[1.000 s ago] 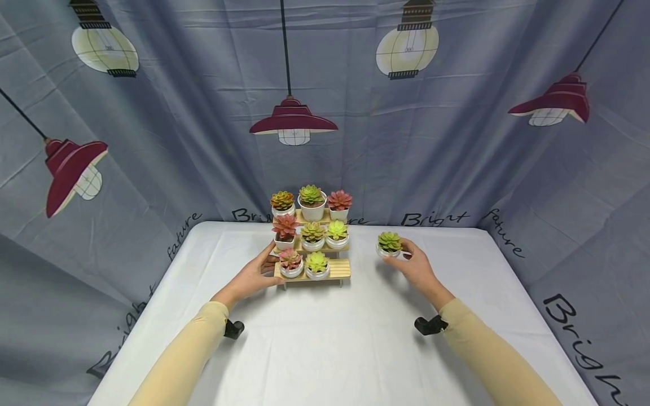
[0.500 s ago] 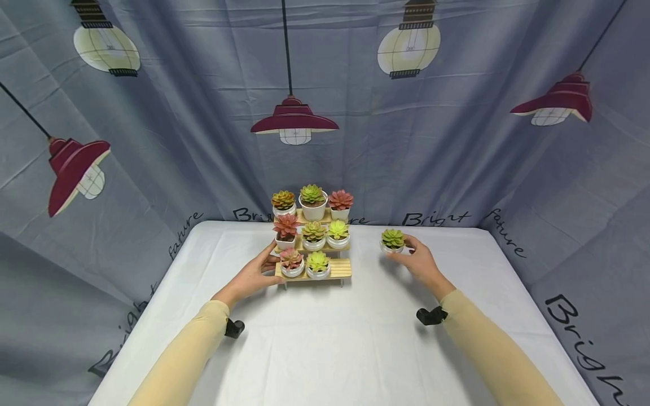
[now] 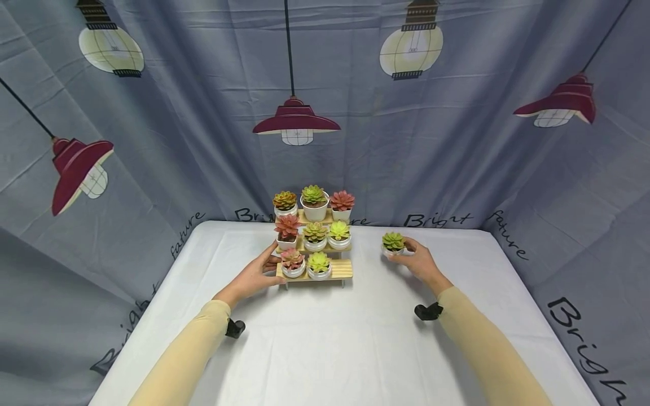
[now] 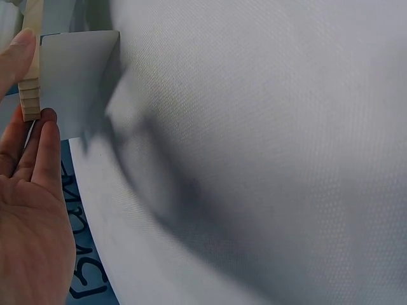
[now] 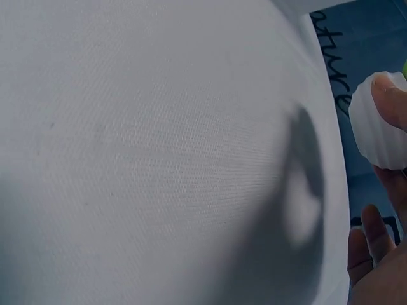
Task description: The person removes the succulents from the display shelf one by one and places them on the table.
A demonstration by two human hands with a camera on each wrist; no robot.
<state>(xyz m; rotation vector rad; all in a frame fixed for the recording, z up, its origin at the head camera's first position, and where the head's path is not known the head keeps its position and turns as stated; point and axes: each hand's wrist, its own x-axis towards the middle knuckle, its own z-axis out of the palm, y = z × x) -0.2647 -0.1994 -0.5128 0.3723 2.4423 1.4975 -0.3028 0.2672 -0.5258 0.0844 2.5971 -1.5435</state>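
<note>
My right hand (image 3: 421, 264) holds a small green succulent (image 3: 393, 241) in a white pot, right of the tiered wooden plant stand (image 3: 341, 269). In the right wrist view, a thumb presses the ridged white pot (image 5: 375, 127), which is raised above the table. With my left hand (image 3: 252, 277) I grip the left end of the stand's lowest tier. The left wrist view shows the thumb and fingers around the board's end (image 4: 30, 95). Potted succulents fill the upper two tiers. A pink succulent (image 3: 292, 260) and a yellow-green one (image 3: 319, 264) stand on the lowest tier.
A white cloth covers the table (image 3: 325, 349). Behind and beside it hangs a grey-blue curtain (image 3: 442, 152) printed with lamps and lettering. The stand is close to the table's back edge.
My right hand and the green succulent have shifted slightly to the right, away from the stand. The left hand keeps its hold on the stand. The head view has moved a little.
</note>
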